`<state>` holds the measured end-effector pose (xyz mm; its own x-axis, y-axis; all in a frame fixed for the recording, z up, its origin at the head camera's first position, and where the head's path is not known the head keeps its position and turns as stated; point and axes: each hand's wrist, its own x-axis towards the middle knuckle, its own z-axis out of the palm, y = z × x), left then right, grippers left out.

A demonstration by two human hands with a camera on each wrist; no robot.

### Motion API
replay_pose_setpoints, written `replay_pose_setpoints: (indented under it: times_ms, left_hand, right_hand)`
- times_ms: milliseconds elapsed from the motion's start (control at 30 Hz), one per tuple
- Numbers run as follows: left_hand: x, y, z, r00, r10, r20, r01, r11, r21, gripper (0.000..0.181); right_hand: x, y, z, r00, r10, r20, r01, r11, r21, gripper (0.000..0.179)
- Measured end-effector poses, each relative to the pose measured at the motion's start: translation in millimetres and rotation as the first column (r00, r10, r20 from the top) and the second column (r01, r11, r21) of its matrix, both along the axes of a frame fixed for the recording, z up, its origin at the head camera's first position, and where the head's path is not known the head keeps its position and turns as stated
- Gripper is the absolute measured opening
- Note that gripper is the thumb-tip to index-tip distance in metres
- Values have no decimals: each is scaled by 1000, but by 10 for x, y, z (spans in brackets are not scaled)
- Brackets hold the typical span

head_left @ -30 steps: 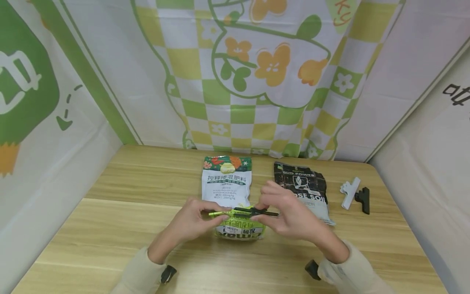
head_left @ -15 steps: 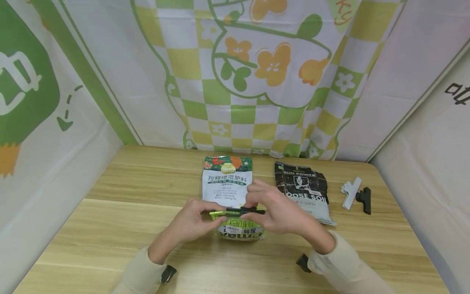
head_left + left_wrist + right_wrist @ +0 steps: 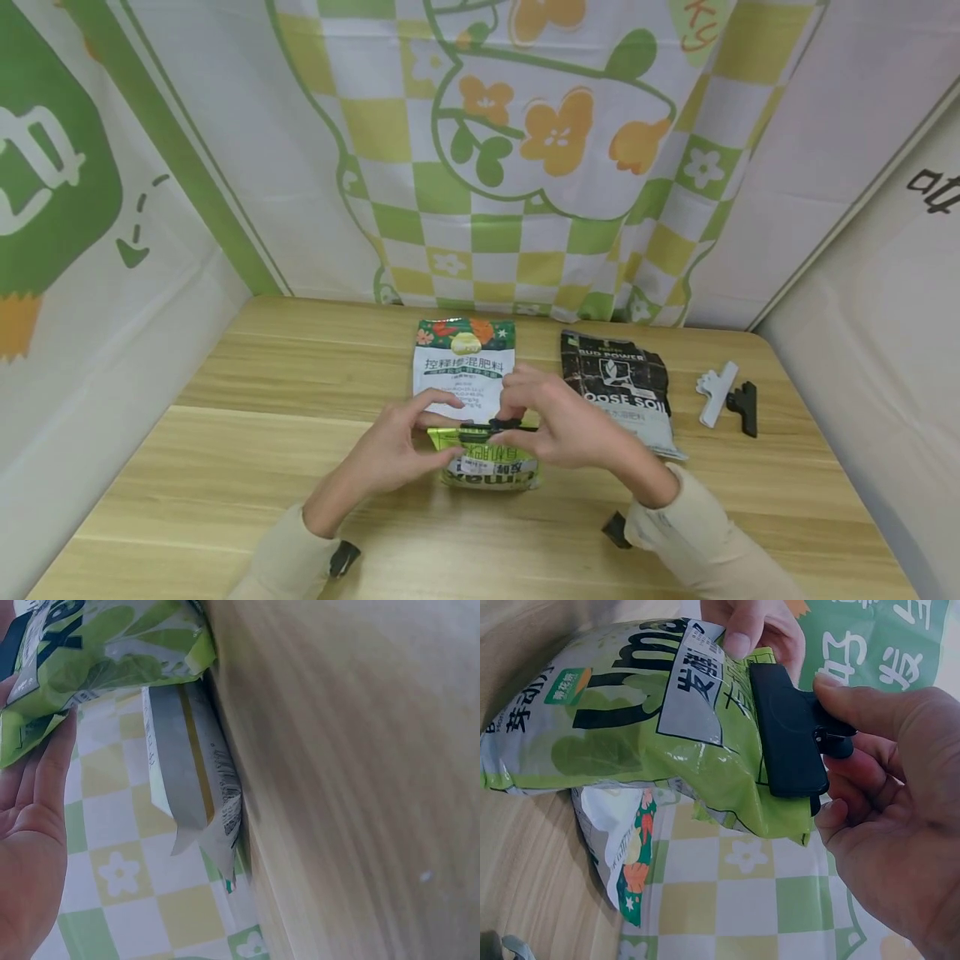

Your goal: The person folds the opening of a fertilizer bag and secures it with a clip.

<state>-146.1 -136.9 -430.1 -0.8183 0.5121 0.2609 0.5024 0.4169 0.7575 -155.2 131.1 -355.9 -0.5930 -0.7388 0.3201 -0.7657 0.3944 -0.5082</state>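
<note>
A green-and-white fertilizer bag (image 3: 487, 468) stands upright on the table, its folded top edge toward me. A black bag clip (image 3: 787, 735) sits across that top edge, its long jaw lying flat on the green film. My right hand (image 3: 573, 425) pinches the clip's handles between thumb and fingers. My left hand (image 3: 393, 446) holds the bag's left top corner, thumb (image 3: 739, 645) on the front, index finger lifted over the top edge. From the left wrist view, the other fingers (image 3: 52, 765) lie straight behind the bag.
Behind the bag lies a white fertilizer bag (image 3: 465, 367) with a green floral top. To its right rests a black and grey soil bag (image 3: 618, 383). A white clip (image 3: 717, 394) and another black clip (image 3: 744, 408) lie farther right on the wooden table (image 3: 300, 392).
The black clip and my right hand have shifted left, bringing the clip over the bag's top edge. My left index finger has lifted away from its thumb.
</note>
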Motion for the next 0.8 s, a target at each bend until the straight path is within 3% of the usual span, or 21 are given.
replay_pose_setpoints:
  times_ms: [67, 267, 800]
  left_hand:
    - [-2, -7, 2, 1000, -3, 2, 3, 1000, -4, 49]
    - [-8, -8, 0, 999, -42, -5, 42, 999, 19, 35]
    - [15, 5, 27, 1000, -23, 4, 23, 1000, 7, 32]
  right_hand:
    - [-2, -16, -5, 1000, 5, 0, -5, 1000, 3, 28]
    - [-7, -47, -18, 1000, -8, 8, 8, 1000, 8, 30]
    - [-28, -54, -62, 998, -49, 39, 48, 999, 24, 28]
